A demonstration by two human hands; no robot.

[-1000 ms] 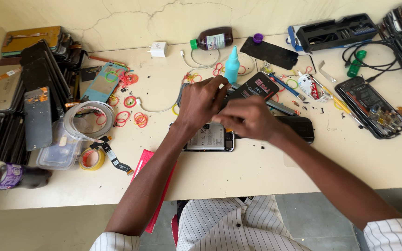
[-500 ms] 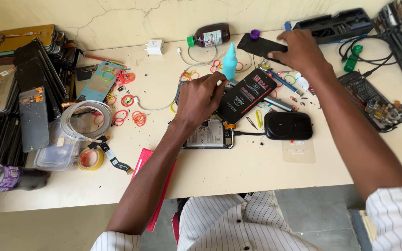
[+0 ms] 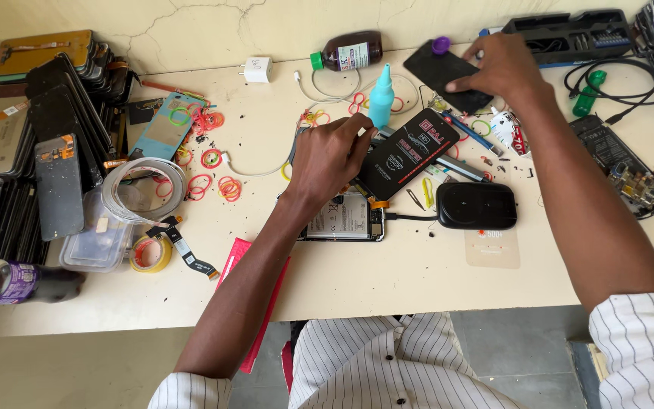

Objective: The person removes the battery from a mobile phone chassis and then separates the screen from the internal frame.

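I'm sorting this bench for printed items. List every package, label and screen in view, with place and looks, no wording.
Flat black rectangular packet with red and white print: centre of table, by the left hand.
Brown bottle's white label: back edge, lying down, green cap.
Black glass phone screen panel: back right, under the right hand.
White battery label in the opened phone: below left hand.
Purple label on dark bottle: far left edge.

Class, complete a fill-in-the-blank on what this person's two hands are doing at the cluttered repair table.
1. The left hand rests on an opened phone with its ____ cover removed.
2. The right hand touches a flat ____ phone panel.
3. The pointed-tip bottle standing between the hands is ____.

Missing words: back; black; turquoise
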